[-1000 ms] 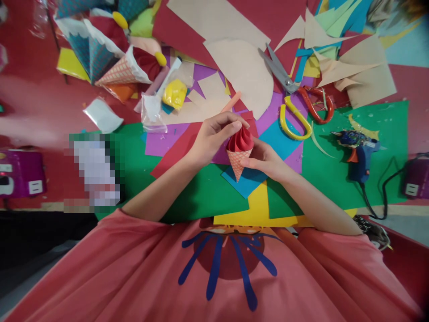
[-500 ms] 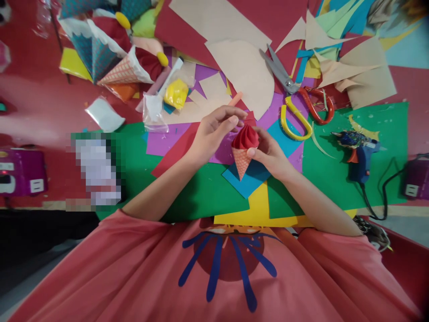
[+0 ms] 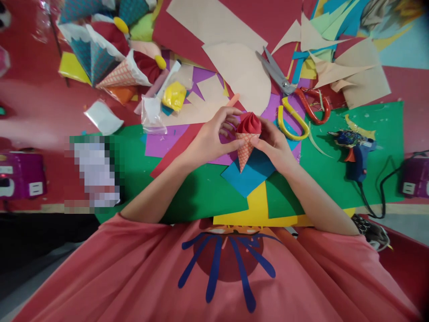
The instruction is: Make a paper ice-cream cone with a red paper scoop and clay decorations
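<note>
Pinching the paper cone [image 3: 245, 150] in your R hand [image 3: 279, 147], near-left of the scissors [image 3: 285, 86]. L hand's [image 3: 208, 141] thumb touches it; can't tell if those fingers grip. Tbh, squeezing too hard could crumple it or pop the red swirl [image 3: 250, 124] loose.

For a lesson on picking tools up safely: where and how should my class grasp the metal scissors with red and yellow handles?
I'd grip the scissors by the yellow loop and red loop together, coming from the near right: both loops lie on that side, while the parted grey blades point away to the left.
</note>
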The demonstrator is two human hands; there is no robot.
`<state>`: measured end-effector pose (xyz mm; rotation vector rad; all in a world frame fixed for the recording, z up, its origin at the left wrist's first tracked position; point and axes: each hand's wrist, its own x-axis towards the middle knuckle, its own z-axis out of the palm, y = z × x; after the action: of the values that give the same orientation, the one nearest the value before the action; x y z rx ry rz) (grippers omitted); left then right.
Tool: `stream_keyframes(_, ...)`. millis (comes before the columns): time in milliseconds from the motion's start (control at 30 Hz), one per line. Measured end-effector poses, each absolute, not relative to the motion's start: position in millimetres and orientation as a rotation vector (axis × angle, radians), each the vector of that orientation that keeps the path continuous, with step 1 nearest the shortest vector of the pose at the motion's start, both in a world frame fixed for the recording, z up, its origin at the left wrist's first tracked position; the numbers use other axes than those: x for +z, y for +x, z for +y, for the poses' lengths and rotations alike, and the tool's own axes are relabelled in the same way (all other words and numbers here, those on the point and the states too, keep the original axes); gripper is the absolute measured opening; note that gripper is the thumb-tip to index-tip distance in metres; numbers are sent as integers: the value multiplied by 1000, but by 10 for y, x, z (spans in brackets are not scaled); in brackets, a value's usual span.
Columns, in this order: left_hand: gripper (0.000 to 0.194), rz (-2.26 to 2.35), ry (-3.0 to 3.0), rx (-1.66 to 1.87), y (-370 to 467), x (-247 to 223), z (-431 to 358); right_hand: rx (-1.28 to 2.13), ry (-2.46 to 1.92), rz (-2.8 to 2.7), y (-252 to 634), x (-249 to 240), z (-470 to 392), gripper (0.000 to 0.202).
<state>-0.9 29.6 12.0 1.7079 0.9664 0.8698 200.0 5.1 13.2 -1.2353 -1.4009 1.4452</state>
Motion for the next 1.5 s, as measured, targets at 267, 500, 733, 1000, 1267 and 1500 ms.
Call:
stream_keyframes(267, 50, 947, 1688, 790, -66, 160, 335, 1253, -1308, -1530, 1981, 105, 14, 56)
stream_keyframes(500, 54, 828, 1575, 869, -45, 136, 370, 1152, -1172, -1588, 1974, 166, -59, 52)
stream_keyframes(733, 47, 683, 1537, 907, -75, 110, 404, 1971, -1029, -1078, 1953, 148, 30, 54)
stream_keyframes(1000, 63, 601, 1408, 848, -12, 164, 342, 1606, -1259, -1268, 1897, 174, -40, 64)
stream_keyframes(1267, 58, 744, 1424, 902, -20, 181, 349, 1750, -1062, -1277, 1901, 202, -67, 54)
stream_keyframes(1500, 35, 833, 1496, 983, -21, 73, 351, 1506, -1231, -1310, 1888, 135, -48, 63)
